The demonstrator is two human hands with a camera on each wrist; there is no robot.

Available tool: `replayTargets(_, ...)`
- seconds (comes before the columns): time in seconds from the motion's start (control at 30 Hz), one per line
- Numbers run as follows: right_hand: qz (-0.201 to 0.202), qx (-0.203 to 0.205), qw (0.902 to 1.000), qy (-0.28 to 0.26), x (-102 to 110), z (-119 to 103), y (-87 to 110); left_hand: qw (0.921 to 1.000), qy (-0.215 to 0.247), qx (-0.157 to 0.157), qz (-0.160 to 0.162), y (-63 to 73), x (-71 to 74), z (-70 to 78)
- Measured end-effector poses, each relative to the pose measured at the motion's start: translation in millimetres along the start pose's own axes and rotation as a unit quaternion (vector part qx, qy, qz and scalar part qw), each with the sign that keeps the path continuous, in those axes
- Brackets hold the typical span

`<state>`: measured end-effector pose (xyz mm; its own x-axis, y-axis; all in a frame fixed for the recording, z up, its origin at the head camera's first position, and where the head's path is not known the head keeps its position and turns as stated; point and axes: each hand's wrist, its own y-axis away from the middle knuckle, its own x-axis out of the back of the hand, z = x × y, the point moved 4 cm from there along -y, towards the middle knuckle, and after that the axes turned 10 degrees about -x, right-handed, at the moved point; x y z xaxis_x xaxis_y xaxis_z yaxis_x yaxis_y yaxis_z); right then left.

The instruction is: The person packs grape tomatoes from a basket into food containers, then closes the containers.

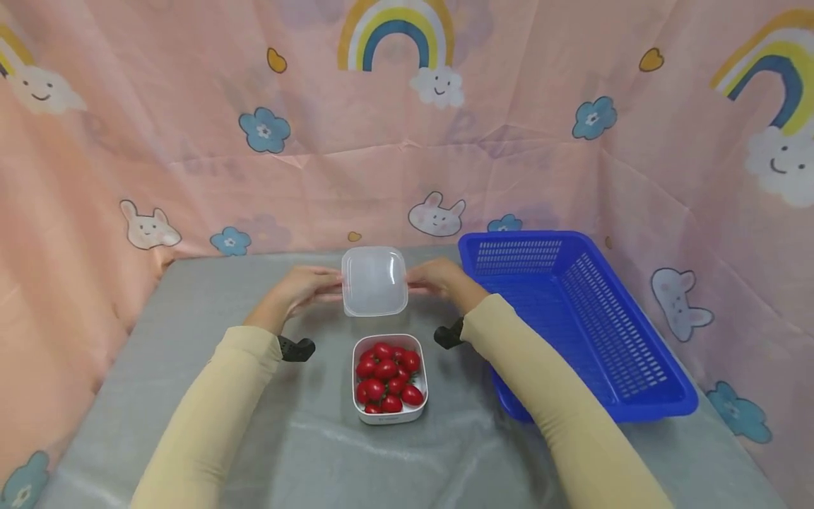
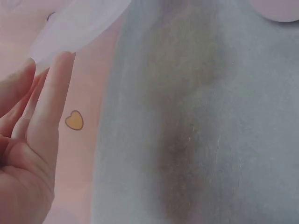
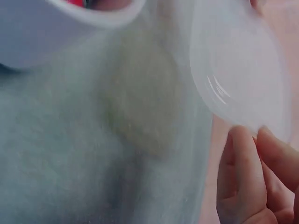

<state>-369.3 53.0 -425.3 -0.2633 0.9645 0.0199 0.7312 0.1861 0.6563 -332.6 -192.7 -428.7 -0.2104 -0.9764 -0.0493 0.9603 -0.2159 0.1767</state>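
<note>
A translucent square plastic lid [image 1: 374,281] is held up off the table, beyond the container. My left hand [image 1: 307,286] pinches its left edge between thumb and fingers. The opposite edge is pinched by my right hand [image 1: 441,279]; in the right wrist view the thumb and fingertips [image 3: 243,140] meet at the rim of the lid [image 3: 243,70]. Nearer to me stands a white square container [image 1: 390,418], uncovered, with several red cherry tomatoes [image 1: 385,370] inside. Only a sliver of the container shows in the left wrist view.
A large blue plastic basket [image 1: 655,410] with slotted walls stands at the right, partly behind my right forearm. Grey cloth covers the table [image 1: 318,452]. Behind and at both sides hangs a pink curtain [image 1: 318,184] printed with rainbows, rabbits and flowers.
</note>
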Motion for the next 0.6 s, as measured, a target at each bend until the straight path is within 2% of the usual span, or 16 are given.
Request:
replayTargets(0.3,-0.031,0.017,0.9993,-0.009,-3,4,27.6,0.9996,-0.012,-0.024,0.0,16.6,-1.4,2.9)
replayTargets(0.43,-0.016,0.041,0.999,-0.005,1,11,32.4,0.9989,-0.018,-0.044,0.001,22.6,-7.9,3.3)
replayTargets(0.6,0.001,0.071,0.9974,-0.013,4,21,39.4,0.9966,-0.049,-0.065,0.012,32.9,-14.7,5.0)
